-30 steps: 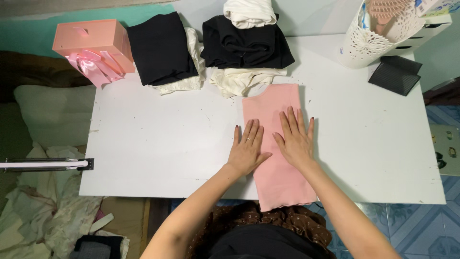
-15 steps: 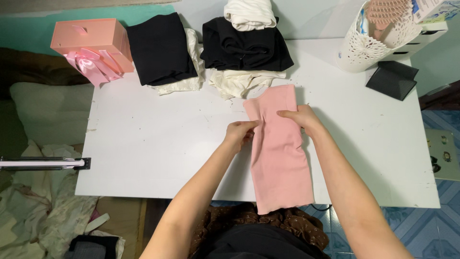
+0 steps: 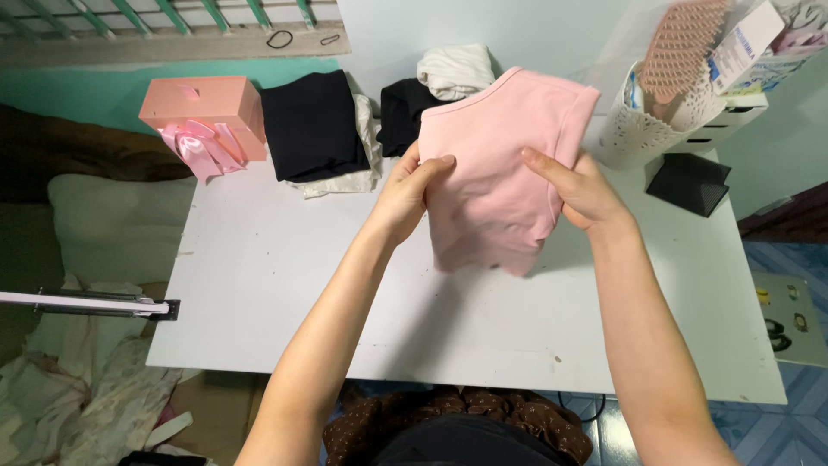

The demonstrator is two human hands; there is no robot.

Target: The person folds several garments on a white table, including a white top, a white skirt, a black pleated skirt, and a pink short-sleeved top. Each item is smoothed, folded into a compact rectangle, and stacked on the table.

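Lifted off the tabletop since half a second ago, the pink garment (image 3: pixel 498 177) is now hanging in the air above the white table (image 3: pixel 285 285), no longer lying flat along it; both hands are raised with it.

White table is carrying two folded piles at its far edge: a black folded garment (image 3: pixel 312 125) lying on a cream one, and a second dark pile (image 3: pixel 401 112) topped by a cream bundle (image 3: pixel 455 69), partly hidden behind the pink cloth.

Pink garment is hanging folded, its upper edge toward the wall, its lower edge clear of the surface.

Pink gift box (image 3: pixel 203 108) with a ribbon bow is sitting at the far left corner.

White lattice basket (image 3: pixel 642 134) is standing far right, with a flat black pouch (image 3: pixel 688 183) lying just beside it.

Left hand (image 3: pixel 407 194) is pinching the cloth's left edge, thumb in front. Right hand (image 3: pixel 580 185) is pinching the right edge likewise.
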